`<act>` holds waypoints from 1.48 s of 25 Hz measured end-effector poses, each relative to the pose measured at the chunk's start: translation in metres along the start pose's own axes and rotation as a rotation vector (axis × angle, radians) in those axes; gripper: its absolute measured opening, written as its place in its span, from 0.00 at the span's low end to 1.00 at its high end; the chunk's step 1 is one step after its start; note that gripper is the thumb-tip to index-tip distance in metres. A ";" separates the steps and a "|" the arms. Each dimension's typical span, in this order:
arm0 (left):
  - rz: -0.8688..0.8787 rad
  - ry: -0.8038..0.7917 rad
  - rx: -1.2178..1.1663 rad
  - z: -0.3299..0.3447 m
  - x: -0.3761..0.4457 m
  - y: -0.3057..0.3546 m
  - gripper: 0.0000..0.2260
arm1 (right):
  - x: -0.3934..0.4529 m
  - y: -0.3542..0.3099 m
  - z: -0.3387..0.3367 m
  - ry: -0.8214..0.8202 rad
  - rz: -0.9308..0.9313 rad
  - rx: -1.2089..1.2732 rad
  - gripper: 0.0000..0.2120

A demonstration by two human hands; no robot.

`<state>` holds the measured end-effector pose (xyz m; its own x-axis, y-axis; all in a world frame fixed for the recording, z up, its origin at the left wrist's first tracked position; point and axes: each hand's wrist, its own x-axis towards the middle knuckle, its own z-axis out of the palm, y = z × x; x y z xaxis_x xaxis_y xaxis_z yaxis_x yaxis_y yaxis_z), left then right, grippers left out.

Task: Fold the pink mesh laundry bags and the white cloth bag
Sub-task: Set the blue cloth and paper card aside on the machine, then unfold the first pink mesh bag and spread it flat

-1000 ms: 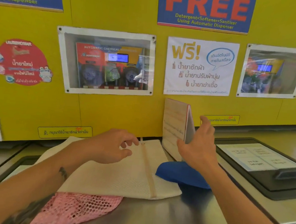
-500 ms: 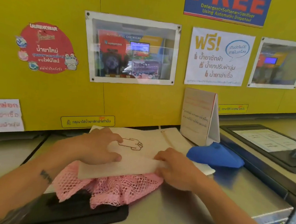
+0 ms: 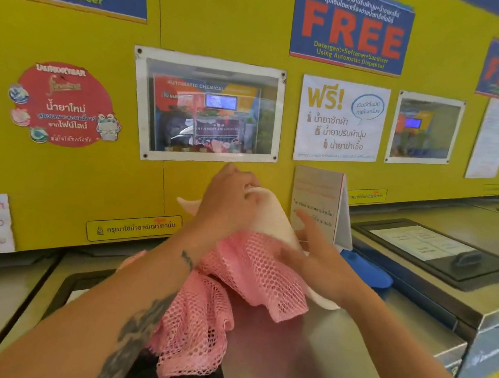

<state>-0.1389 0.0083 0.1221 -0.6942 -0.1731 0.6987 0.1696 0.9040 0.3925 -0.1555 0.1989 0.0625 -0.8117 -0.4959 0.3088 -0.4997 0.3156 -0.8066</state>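
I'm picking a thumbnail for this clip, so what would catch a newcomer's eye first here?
Dead centre, the left hand grips the white cloth bag lifted above the steel machine top, with the pink mesh laundry bags draped below it and the right hand flat against them. Behind, the yellow wall carries a big red-lettered FREE poster at upper right.
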 end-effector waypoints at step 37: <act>-0.291 0.052 0.368 -0.104 -0.082 -0.087 0.13 | 0.061 0.005 0.081 -0.314 -0.394 -0.424 0.13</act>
<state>-0.0235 -0.0969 0.0930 -0.6385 -0.4504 0.6241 -0.2925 0.8921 0.3445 -0.1832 0.1043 0.0361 -0.4488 -0.8317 0.3269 -0.8694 0.3218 -0.3750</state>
